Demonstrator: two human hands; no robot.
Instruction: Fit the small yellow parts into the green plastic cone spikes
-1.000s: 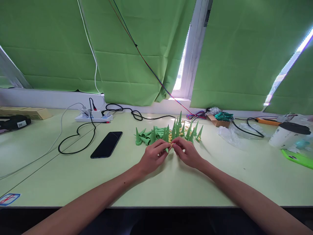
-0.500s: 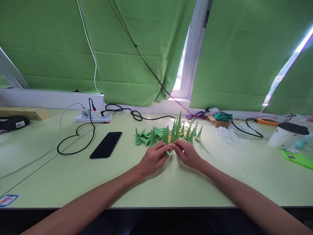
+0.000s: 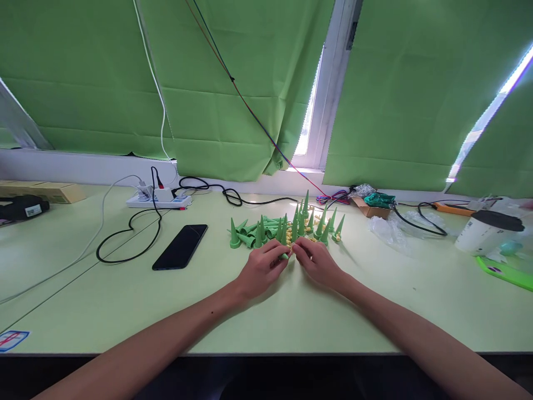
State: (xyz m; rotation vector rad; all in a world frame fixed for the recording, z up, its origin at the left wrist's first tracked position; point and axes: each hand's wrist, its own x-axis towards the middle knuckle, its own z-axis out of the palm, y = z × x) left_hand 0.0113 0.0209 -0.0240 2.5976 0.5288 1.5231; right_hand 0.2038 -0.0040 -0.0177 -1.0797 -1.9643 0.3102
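My left hand [image 3: 263, 268] is closed around a green cone-shaped nozzle [image 3: 285, 256], mostly hidden by the fingers. Touching it from the other side, my right hand [image 3: 317, 261] pinches something small at the nozzle's end, perhaps a yellowish piece; the fingertips hide it. Just beyond both hands, several green cones [image 3: 305, 206] stand upright on their wide bases. More green cones [image 3: 249, 240] lie on their sides in a heap to the left. Small yellow pieces [image 3: 338, 236] are scattered among the standing cones and at their bases.
A black phone [image 3: 180, 247] lies left of the hands. Behind it, a power strip [image 3: 141, 201] trails cables. On the right are a small cardboard box [image 3: 372, 209], clear plastic wrap [image 3: 388, 232], a white cup with a black lid [image 3: 488, 233] and a green phone case [image 3: 506, 273].
The nozzle in my left hand has tilted slightly, and its tip shows less below the fingers. Both hands stay almost in place, fingertips together.
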